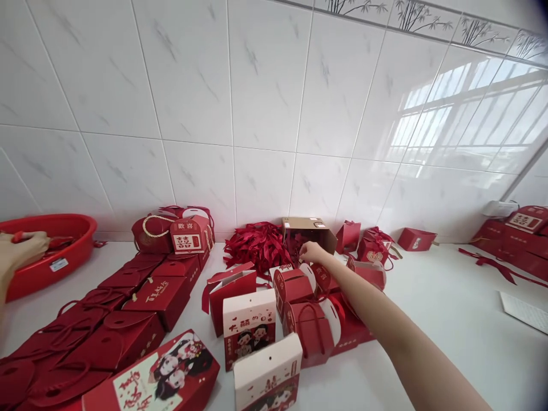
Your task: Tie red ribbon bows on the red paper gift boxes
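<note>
At the left edge, my left hand (29, 249) is over a red plastic basin (88, 234), its fingers closed around a small red item (17, 236) whose kind I cannot make out. My right hand (313, 252) reaches forward to the mouth of an open cardboard box (327, 235) by the wall, with dark red things inside. The right fingers look pinched together; what they hold, if anything, is hidden. Just left of that hand lies a heap of red ribbons (259, 244). Beneath my right forearm stand several red gift boxes with ribbon handles (306, 325).
Rows of closed red gift boxes (160, 291) fill the left side. Upright white-and-red boxes (249, 311) stand in the front middle. Small red boxes (416, 239) line the tiled wall. On the right are stacked red boxes (492, 237), a loose ribbon (488, 261) and a white flat object (524, 311).
</note>
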The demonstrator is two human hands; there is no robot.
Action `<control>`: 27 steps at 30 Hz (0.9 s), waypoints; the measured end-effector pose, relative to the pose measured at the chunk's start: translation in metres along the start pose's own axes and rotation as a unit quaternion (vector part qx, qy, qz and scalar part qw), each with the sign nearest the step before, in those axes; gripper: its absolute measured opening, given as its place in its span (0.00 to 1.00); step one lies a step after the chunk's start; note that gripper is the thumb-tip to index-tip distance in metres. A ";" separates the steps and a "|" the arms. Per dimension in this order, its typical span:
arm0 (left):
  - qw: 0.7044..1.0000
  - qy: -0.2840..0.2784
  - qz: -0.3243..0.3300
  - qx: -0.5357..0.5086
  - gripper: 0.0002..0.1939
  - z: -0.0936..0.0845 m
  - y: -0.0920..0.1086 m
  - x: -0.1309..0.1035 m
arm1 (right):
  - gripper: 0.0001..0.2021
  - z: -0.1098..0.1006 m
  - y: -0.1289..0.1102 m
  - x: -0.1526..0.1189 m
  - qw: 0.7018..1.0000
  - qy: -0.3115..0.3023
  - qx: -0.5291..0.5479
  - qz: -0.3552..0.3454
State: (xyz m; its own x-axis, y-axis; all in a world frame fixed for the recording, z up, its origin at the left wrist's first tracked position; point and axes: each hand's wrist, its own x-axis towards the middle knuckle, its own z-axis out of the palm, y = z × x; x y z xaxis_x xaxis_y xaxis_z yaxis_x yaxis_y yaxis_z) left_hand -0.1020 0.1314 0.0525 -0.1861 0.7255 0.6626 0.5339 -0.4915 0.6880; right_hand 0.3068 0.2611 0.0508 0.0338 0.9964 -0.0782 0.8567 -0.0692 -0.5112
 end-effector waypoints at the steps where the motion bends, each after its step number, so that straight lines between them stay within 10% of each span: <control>1: 1.000 0.016 -0.012 0.006 0.21 -0.004 -0.002 0.015 | 0.11 0.009 0.004 0.010 1.000 -0.002 -0.021 0.013; 10: 0.991 0.091 -0.094 0.016 0.20 -0.066 -0.005 0.177 | 0.14 0.035 0.015 0.062 0.991 0.013 -0.106 0.081; 15: 0.991 0.090 -0.103 -0.013 0.18 -0.082 -0.032 0.205 | 0.13 0.032 0.013 0.054 0.993 0.032 -0.087 0.070; 22: 0.996 0.055 -0.046 -0.058 0.12 -0.073 -0.012 0.175 | 0.09 -0.026 -0.007 0.001 0.988 0.147 0.018 -0.048; 27: 0.999 0.009 -0.022 -0.043 0.14 -0.035 0.043 0.040 | 0.05 -0.051 -0.023 -0.112 0.946 0.227 0.157 -0.171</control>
State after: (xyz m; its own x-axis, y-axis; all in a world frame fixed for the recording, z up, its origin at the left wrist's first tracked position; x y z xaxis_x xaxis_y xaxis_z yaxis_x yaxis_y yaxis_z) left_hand -0.1152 0.1225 0.1186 -0.2232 0.7393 0.6354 0.4524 -0.4988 0.7393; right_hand 0.3098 0.1541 0.1152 0.0613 0.8765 0.4775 0.6644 0.3211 -0.6749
